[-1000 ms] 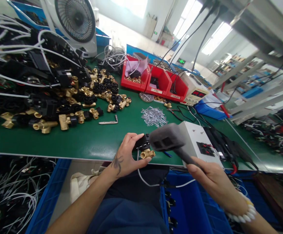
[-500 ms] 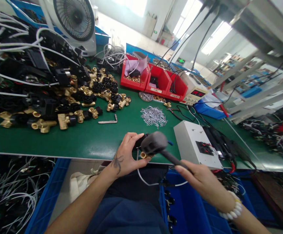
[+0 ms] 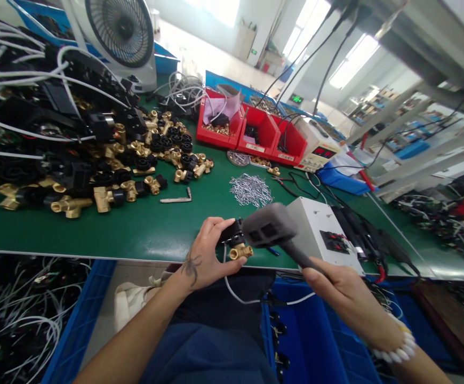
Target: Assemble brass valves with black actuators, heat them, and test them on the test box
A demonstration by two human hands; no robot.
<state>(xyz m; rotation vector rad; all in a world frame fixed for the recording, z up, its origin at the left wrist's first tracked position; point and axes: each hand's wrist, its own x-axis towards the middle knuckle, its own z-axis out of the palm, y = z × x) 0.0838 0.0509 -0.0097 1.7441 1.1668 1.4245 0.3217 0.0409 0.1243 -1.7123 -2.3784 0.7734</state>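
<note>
Head view: left hand (image 3: 204,256) is pinching a small valve (image 3: 235,241), black coil body on top, brass fitting underneath, thumb and fingers pressed onto its near side. It's sitting right at the front edge of the green table (image 3: 144,229), with a white lead hanging from it down toward my lap. Right hand (image 3: 338,290) is closed round the handle of a grey mallet (image 3: 270,230), grip wrapped tight, head hovering just beside the valve's right side, nearly touching, hiding part of the black body.

Judgement on doing this well: I'm keeping the valve braced against the table edge rather than floating, keeping left fingertips off the struck face, and landing the flat of the head square on the black cap, not the brass port. Short taps, not swings; the white lead should stay clear of the head.

Outward from there: white control box (image 3: 316,224) with a black and red switch panel is sitting just behind the mallet. Pile of loose wire clips (image 3: 251,189) is lying mid-table, a flat metal key (image 3: 178,199) to its left. Big heap of brass and black valve parts (image 3: 128,160) is filling the left side, red bins (image 3: 252,133) and a fan (image 3: 120,32) at the back. Blue crate (image 3: 316,341) is standing below the table on my right.
</note>
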